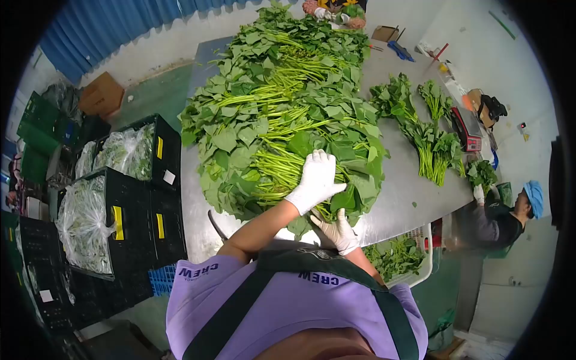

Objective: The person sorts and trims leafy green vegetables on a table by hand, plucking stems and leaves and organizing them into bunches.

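Note:
A long heap of leafy greens (pixel 225 139) with pale green stems covers the middle of the metal table. My left hand (pixel 313 180), in a white glove, lies over the near part of the heap, fingers bent together onto stems and leaves and thumb stretched to the right. Lower and slightly to the right, at the heap's near edge, my right hand (pixel 339 233) is also gloved. Its thumb and fingers are on either side of a few stems and leaves. The fingertips of both hands are partly hidden among the greens.
Separate bunches (pixel 433 147) lie to the right, near a red scale (pixel 468 129). A co-worker in a blue cap (pixel 533 199) holds greens at the right edge; another person's gloved hands (pixel 331 16) are at the far end. Dark crates (pixel 141 201) stand left, a white basket (pixel 427 264) below right.

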`<action>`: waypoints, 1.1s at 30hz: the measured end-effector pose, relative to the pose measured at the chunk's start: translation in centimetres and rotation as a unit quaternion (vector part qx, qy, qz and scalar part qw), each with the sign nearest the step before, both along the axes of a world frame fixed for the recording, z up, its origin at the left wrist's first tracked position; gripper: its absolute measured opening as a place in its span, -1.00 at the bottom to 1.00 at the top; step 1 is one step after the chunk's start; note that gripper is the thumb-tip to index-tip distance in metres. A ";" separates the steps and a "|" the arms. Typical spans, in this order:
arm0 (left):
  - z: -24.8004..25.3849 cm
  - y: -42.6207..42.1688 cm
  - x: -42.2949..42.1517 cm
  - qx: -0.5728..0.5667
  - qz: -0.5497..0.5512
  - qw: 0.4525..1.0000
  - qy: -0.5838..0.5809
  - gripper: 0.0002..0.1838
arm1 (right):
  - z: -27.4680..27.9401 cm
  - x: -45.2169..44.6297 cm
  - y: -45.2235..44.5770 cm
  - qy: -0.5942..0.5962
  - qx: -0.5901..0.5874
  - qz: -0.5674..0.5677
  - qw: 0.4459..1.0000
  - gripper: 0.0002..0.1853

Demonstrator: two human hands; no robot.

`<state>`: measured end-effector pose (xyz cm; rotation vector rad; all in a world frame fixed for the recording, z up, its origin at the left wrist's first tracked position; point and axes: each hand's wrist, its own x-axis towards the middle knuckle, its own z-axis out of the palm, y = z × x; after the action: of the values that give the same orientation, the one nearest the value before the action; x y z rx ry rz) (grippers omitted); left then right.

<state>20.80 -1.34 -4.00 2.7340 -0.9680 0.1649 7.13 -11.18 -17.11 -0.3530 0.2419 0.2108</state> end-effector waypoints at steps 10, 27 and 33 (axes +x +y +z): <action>2.9 3.1 14.6 -0.116 0.056 0.992 0.011 -0.20 | 1.2 3.3 -1.3 0.116 0.030 0.094 0.988 -0.09; -0.4 4.9 18.0 0.008 0.052 0.965 0.259 0.18 | 0.8 8.2 -3.9 0.091 -0.205 -0.142 0.964 -0.57; 1.3 1.0 16.3 -0.099 0.149 0.942 0.284 0.06 | 3.9 16.7 -13.2 0.090 -0.200 -0.137 0.966 -0.63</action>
<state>37.08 -0.37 -2.69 2.4918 -0.3567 -0.4319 23.87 -24.38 -13.20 -0.6956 0.5112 -0.0839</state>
